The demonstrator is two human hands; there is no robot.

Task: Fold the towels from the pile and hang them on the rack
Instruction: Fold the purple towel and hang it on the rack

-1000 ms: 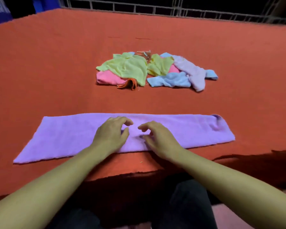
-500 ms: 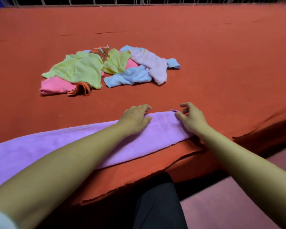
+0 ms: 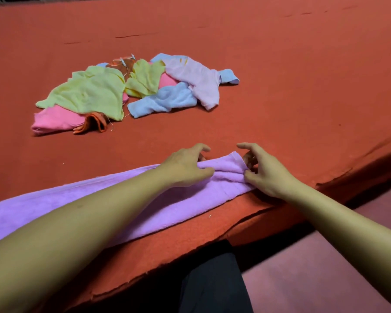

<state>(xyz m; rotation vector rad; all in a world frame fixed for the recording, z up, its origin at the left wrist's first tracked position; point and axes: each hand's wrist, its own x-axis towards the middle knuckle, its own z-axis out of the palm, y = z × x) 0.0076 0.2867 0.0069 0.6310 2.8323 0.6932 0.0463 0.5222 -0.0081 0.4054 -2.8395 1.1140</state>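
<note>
Folding this purple towel [image 3: 127, 206] end over end looks like the step you're on, so get both corners of the right end before you lift. The towel lies as a long strip along the near edge of the red table [image 3: 280, 86], running off frame to the left. Your right hand [image 3: 265, 175] has thumb and curled fingers pinching the end hem. Your left hand [image 3: 185, 168] sits just beside it with thumb on the cloth and fingers hooked over the far edge; it looks like a pinch too, though the fingertips are hidden behind the fold, so I can't swear to it.

Tips: spread your hands so each takes one corner, otherwise the end will sag in the middle. Lift only enough to clear the table, carry the end left and line up the edges before pressing flat.

The pile [image 3: 127, 91] of other towels is well apart, further back. No rack in view.
</note>
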